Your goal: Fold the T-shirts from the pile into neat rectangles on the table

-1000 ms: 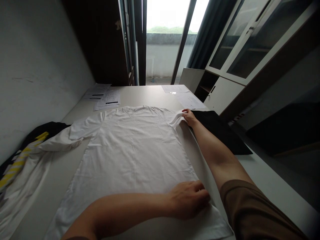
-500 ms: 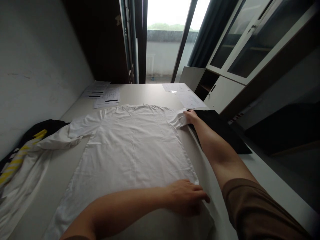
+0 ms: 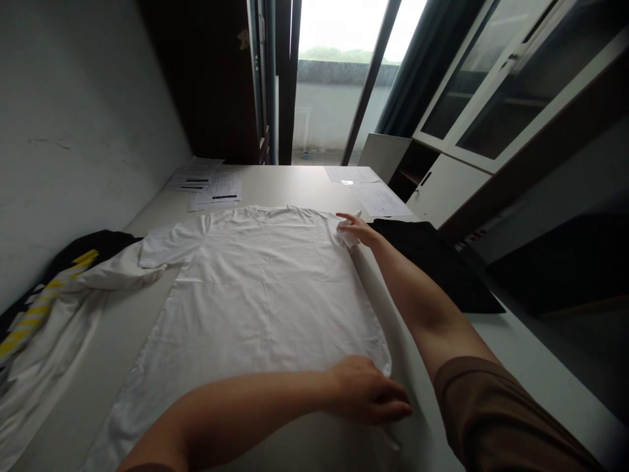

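Observation:
A white short-sleeved T-shirt (image 3: 265, 282) lies spread over the table, its collar at the far end. My right hand (image 3: 357, 229) has the right-hand sleeve pinched and bunched beneath it, one finger stretched out over the shoulder. Lower down, my left hand (image 3: 371, 394) is closed on the shirt's right side edge, which lifts a little there. My left forearm crosses the lower part of the shirt and covers some of it. The fingertips of my left hand are partly hidden.
Folded black cloth (image 3: 432, 262) lies at the table's right edge. Other clothes, white with black and yellow (image 3: 54, 295), are heaped at the left by the wall. Paper sheets (image 3: 216, 187) lie at the far left, more papers (image 3: 378, 196) at the far right. A white cabinet (image 3: 452, 183) stands beyond.
My right hand has moved left with the sleeve, which is now gathered in at the shoulder. The shirt's right side edge has shifted inward near my left hand, which stays nearly in place.

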`<state>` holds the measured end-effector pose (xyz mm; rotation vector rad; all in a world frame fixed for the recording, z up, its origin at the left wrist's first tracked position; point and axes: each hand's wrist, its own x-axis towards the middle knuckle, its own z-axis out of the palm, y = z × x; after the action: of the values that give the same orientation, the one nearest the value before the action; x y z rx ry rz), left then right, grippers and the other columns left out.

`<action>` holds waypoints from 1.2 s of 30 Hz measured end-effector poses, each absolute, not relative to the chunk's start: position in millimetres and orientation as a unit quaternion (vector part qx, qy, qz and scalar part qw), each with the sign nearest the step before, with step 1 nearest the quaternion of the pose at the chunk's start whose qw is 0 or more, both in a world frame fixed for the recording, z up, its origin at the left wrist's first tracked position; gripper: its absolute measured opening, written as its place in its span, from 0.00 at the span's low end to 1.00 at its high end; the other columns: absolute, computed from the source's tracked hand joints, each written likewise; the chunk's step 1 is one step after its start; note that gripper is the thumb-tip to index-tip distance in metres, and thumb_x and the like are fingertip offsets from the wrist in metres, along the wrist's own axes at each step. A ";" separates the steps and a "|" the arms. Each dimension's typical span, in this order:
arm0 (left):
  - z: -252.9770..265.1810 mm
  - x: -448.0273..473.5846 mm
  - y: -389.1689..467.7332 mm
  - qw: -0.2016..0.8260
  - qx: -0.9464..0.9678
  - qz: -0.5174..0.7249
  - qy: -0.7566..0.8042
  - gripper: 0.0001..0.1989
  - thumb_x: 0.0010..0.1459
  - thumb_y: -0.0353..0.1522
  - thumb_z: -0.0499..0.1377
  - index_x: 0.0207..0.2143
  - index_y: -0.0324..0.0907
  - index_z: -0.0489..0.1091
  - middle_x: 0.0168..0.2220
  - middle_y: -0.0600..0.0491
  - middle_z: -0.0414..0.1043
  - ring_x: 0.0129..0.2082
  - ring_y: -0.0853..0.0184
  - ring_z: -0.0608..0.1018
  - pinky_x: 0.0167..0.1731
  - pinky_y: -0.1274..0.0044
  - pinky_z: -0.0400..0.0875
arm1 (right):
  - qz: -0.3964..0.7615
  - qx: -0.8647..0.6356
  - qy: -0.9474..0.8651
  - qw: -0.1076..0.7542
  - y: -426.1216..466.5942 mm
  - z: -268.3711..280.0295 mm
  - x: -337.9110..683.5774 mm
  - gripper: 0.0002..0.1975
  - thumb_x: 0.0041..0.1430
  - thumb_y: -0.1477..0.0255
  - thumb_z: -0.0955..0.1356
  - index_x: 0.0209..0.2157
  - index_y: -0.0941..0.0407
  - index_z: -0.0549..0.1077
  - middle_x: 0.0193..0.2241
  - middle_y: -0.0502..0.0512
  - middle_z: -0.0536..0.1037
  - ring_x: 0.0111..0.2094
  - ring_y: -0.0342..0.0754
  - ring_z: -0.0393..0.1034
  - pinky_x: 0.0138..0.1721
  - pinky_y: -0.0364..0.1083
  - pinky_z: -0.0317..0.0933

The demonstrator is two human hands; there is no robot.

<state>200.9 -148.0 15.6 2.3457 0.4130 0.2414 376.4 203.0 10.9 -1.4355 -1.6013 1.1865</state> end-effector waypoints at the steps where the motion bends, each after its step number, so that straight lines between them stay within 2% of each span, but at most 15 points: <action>1: 14.1 200.9 -147.2 0.371 0.910 0.094 0.158 0.13 0.68 0.43 0.56 0.46 0.49 0.75 0.34 0.58 0.81 0.36 0.65 0.83 0.41 0.77 0.70 | 0.461 -0.540 -0.601 0.368 204.5 9.4 371.6 0.33 0.45 0.69 0.75 0.56 0.56 0.74 0.29 0.50 0.75 0.27 0.44 0.68 0.27 0.40 0.63; 3: 10.3 201.1 -145.8 0.384 0.907 0.094 0.145 0.10 0.65 0.40 0.59 0.45 0.49 0.76 0.36 0.58 0.82 0.37 0.66 0.83 0.43 0.78 0.71 | 0.460 -0.528 -0.555 0.449 209.0 7.3 364.4 0.27 0.44 0.70 0.73 0.49 0.56 0.75 0.26 0.48 0.72 0.26 0.43 0.65 0.25 0.40 0.60; 6: 6.2 201.0 -143.9 0.402 0.902 0.093 0.128 0.10 0.61 0.37 0.62 0.46 0.49 0.76 0.36 0.60 0.81 0.38 0.68 0.82 0.47 0.78 0.70 | 0.438 -0.544 -0.500 0.512 216.8 8.6 362.5 0.25 0.42 0.69 0.72 0.46 0.54 0.73 0.24 0.45 0.67 0.24 0.42 0.61 0.24 0.40 0.58; 9: 8.3 200.6 -143.5 0.408 0.899 0.090 0.131 0.11 0.61 0.36 0.64 0.46 0.48 0.76 0.36 0.60 0.81 0.38 0.68 0.82 0.45 0.79 0.71 | 0.439 -0.560 -0.487 0.506 222.3 14.9 369.6 0.27 0.41 0.67 0.74 0.47 0.53 0.72 0.25 0.44 0.66 0.24 0.42 0.60 0.24 0.41 0.57; 15: 28.7 196.3 -147.9 0.334 0.909 0.073 0.237 0.09 0.64 0.40 0.59 0.42 0.48 0.75 0.36 0.55 0.81 0.35 0.63 0.82 0.33 0.77 0.70 | 0.448 -0.561 -0.471 0.512 222.7 26.5 385.1 0.27 0.42 0.63 0.77 0.46 0.52 0.73 0.34 0.51 0.75 0.32 0.46 0.68 0.31 0.44 0.64; 18: 40.7 189.1 -151.1 0.322 0.916 0.087 0.225 0.11 0.64 0.38 0.59 0.47 0.47 0.73 0.42 0.53 0.80 0.39 0.62 0.82 0.36 0.75 0.71 | 0.466 -0.549 -0.467 0.513 222.1 31.2 385.3 0.29 0.42 0.66 0.77 0.49 0.53 0.74 0.34 0.51 0.76 0.30 0.46 0.68 0.29 0.43 0.64; 21: 48.1 178.2 -155.3 0.318 0.922 0.097 0.197 0.18 0.63 0.33 0.59 0.55 0.46 0.70 0.48 0.50 0.76 0.41 0.63 0.81 0.37 0.76 0.72 | 0.447 -0.538 -0.477 0.532 222.4 40.9 380.0 0.33 0.39 0.68 0.77 0.52 0.53 0.74 0.32 0.49 0.74 0.28 0.43 0.66 0.27 0.42 0.63; 24: 48.8 162.4 -160.6 0.316 0.925 0.102 0.185 0.19 0.62 0.29 0.58 0.55 0.47 0.70 0.49 0.50 0.74 0.42 0.64 0.80 0.39 0.76 0.72 | 0.447 -0.516 -0.503 0.530 221.9 54.2 369.0 0.35 0.38 0.67 0.78 0.53 0.52 0.74 0.32 0.48 0.74 0.27 0.43 0.65 0.26 0.41 0.63; 29: 46.3 119.0 -172.0 0.353 0.894 0.144 0.234 0.20 0.61 0.25 0.55 0.54 0.47 0.72 0.50 0.52 0.72 0.46 0.67 0.78 0.48 0.79 0.71 | 0.476 -0.490 -0.504 0.529 221.7 66.1 336.6 0.25 0.42 0.68 0.77 0.46 0.53 0.76 0.28 0.48 0.72 0.24 0.41 0.61 0.23 0.41 0.60; 36: 51.2 54.5 -195.8 0.389 0.851 0.154 0.318 0.26 0.54 0.19 0.52 0.51 0.46 0.72 0.48 0.53 0.73 0.42 0.69 0.78 0.48 0.78 0.72 | 0.471 -0.527 -0.470 0.528 227.5 72.8 282.2 0.15 0.45 0.73 0.73 0.38 0.55 0.74 0.25 0.47 0.66 0.24 0.41 0.60 0.24 0.42 0.61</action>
<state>54.5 -195.8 51.2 2.1638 0.8094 0.3904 282.2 227.5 72.8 -1.2601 -1.1230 1.1260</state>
